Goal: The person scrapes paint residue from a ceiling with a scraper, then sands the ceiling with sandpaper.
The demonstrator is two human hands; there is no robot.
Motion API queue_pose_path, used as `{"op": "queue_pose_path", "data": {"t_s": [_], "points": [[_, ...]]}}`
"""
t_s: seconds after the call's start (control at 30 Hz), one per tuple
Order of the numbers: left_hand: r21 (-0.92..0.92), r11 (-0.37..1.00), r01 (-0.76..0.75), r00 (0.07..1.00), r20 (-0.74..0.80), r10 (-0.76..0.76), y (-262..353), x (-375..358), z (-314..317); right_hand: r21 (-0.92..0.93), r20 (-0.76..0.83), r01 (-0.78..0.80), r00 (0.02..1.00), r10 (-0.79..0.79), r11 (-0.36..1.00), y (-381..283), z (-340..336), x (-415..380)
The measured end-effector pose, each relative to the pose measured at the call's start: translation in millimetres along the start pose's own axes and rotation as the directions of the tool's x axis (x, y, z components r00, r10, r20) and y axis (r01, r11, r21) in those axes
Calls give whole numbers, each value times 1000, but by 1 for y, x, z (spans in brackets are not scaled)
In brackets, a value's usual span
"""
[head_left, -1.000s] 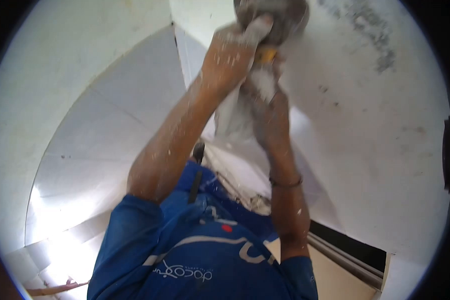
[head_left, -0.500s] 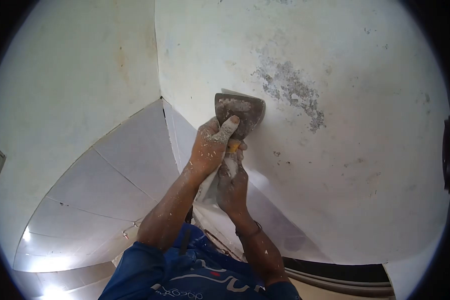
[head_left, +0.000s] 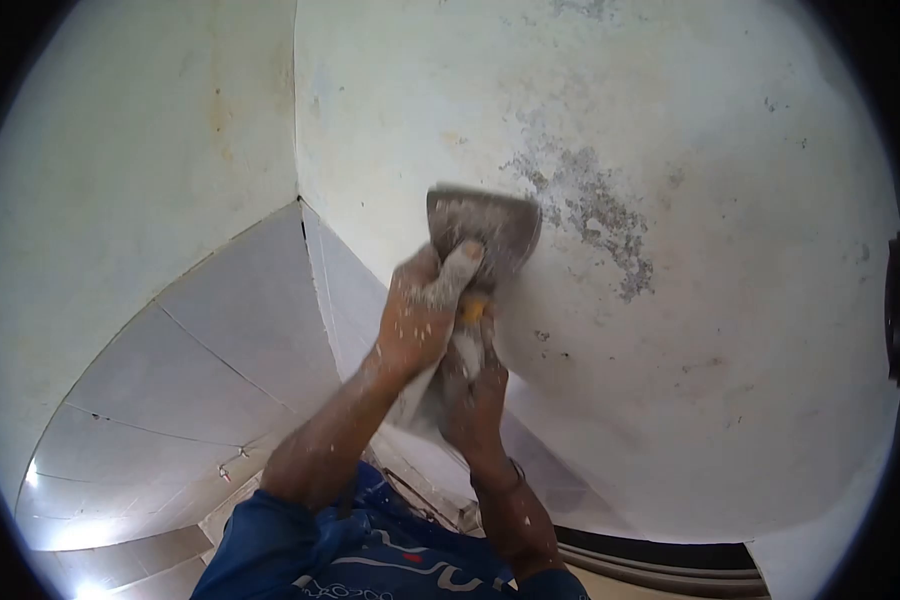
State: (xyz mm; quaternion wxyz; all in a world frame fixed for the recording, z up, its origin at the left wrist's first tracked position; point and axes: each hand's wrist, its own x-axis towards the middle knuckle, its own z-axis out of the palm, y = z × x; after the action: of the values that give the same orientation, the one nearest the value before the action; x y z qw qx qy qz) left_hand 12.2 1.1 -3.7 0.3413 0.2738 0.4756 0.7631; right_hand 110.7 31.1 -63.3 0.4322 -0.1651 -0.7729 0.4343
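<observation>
A wide-bladed scraper [head_left: 505, 222], dusty and slightly blurred, is held up against the pale wall [head_left: 730, 420]. My left hand [head_left: 422, 305] grips the lower part of its blade, with a dust-coated thumb lying along the face. Below it, my right hand [head_left: 473, 400] is wrapped round the handle near a yellow band [head_left: 474, 308]. The blade's top edge is at the wall, left of and just below a rough grey patch [head_left: 605, 225] of flaked paint. Whether the edge touches cannot be made out. White flakes and powder cover both hands and forearms.
A wall corner [head_left: 297, 120] runs upward at left. Grey tiles [head_left: 210, 370] cover the lower left wall, with a small tap [head_left: 232, 466] on them. A dark round-edged object [head_left: 896, 310] sits at the far right, and a dark opening [head_left: 660, 552] shows at the bottom.
The view has shifted, so the corner and tiles sit further left and the grey patch lower. Both hands and the scraper have moved slightly right along the wall; the blade is now blurred.
</observation>
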Motion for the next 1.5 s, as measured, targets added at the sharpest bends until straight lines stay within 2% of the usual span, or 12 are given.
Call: {"op": "queue_pose_path", "data": {"t_s": [0.1,0.4,0.57,0.7,0.77,0.87,0.97,1.13,1.2,1.37,1.43,1.5], "points": [[-75,995,67,998,13,-67,-7,-8,5,59,-51,-120,991,123,991,-14,-2,-6],[-155,984,87,996,-7,-89,-1,-8,11,-296,7,54,998,-55,954,-32,-19,-3],[-178,982,55,998,16,-53,-11,-8,13,-117,60,-221,972,229,968,-50,-28,0],[-254,963,94,996,13,-94,1,-10,12,-126,152,-84,983,102,989,-40,-27,4],[-275,957,96,995,35,-89,4,-12,15,72,109,-372,925,364,925,-62,-31,-3],[-163,978,130,991,28,-128,8,-6,7,-138,187,-75,977,101,988,-30,-27,2],[-259,965,28,998,-42,-40,4,-19,17,134,118,-329,942,315,935,-58,-28,-8],[-242,967,78,995,74,-61,11,-13,7,-35,133,-112,984,116,993,-53,-25,6],[-233,972,37,999,10,-35,3,-10,15,115,99,-404,914,394,908,-62,-28,-3],[-277,957,87,996,15,-86,16,-12,12,13,98,-221,971,218,975,-50,-29,5],[-270,963,19,999,-28,-27,-6,-14,18,14,79,-230,970,228,973,-50,-25,5],[96,768,-633,773,135,620,-15,9,6,-47,33,-156,987,158,987,-43,-22,9]]}}
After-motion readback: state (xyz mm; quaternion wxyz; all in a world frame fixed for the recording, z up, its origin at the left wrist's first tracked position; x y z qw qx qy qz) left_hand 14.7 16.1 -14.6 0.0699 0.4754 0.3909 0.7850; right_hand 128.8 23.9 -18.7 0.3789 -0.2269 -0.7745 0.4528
